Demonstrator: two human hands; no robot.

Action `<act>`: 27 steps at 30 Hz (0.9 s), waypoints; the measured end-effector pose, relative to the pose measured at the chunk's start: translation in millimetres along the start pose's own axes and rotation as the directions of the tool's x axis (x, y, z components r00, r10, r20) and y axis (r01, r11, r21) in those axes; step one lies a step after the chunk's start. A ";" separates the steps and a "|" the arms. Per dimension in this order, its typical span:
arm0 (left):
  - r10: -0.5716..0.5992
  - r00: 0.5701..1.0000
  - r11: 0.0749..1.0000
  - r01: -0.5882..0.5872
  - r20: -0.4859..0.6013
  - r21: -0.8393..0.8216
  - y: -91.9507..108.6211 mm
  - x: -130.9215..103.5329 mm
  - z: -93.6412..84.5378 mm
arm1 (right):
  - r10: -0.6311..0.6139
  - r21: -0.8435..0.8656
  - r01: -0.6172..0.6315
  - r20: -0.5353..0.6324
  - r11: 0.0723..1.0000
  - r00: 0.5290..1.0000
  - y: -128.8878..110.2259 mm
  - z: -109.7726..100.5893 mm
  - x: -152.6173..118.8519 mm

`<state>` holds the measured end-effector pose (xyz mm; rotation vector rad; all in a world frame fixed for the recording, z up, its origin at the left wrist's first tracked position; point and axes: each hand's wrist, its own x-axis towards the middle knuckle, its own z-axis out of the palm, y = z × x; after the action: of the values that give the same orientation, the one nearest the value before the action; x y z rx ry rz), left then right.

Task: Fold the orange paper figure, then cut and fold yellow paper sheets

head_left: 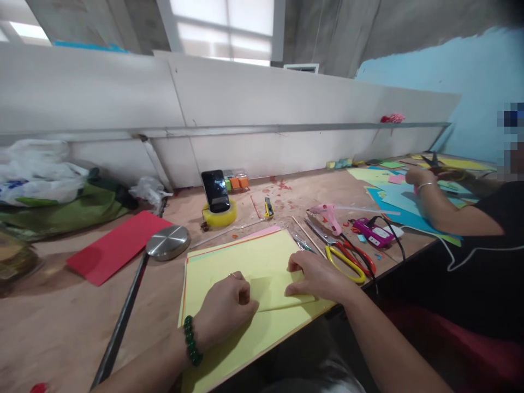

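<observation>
A small folded piece of pale yellow paper (270, 290) lies over a stack of coloured sheets (229, 261), whose top sheet is the same yellow. My left hand (225, 305), with a green bead bracelet on the wrist, has its fingers curled and its thumb on the paper's left end. At the other end my right hand (317, 275) grips the paper between thumb and bent fingers. Just right of that hand are scissors with yellow handles (347, 265) and a pair with red handles (362, 256).
Behind the sheets a phone (216, 190) leans in a yellow tape roll (221, 215). A pink glue gun (329, 217) and a purple power strip (372, 232) lie right. Left are a metal disc on a dark bar (167, 243) and red paper (118, 248). A co-worker (491, 229) handles scissors at far right.
</observation>
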<state>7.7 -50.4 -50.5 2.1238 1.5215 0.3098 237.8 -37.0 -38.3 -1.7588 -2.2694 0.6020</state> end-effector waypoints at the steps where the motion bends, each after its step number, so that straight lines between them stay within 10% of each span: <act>1: 0.006 1.000 1.000 -0.006 -0.006 -0.006 -0.6 -0.3 0.6 | -0.013 -0.001 0.013 -0.003 1.000 1.000 -0.7 -0.1 0.2; 10: 0.081 0.993 0.990 -0.090 -0.086 -0.109 -4.9 -3.1 5.6 | -0.016 0.269 0.039 -0.087 0.962 0.996 3.9 6.0 -1.5; 16: 0.000 0.947 0.895 -0.144 -0.322 -0.422 -13.2 3.6 5.0 | -0.121 0.570 0.198 -0.171 0.797 0.978 2.7 8.7 -9.8; 20: -0.029 0.983 0.660 -0.116 -0.179 -0.743 -16.5 8.0 6.3 | -0.123 0.594 0.206 -0.177 0.778 0.977 0.4 12.3 -14.0; 27: -0.028 0.994 0.559 -0.073 -0.107 -0.826 -10.5 3.9 6.2 | 0.005 0.645 0.189 -0.287 0.740 0.958 7.2 30.5 -12.4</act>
<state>3.4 -45.8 -61.5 1.3469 1.0461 0.9640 235.2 -53.2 -67.7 -1.2580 -1.6338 0.9421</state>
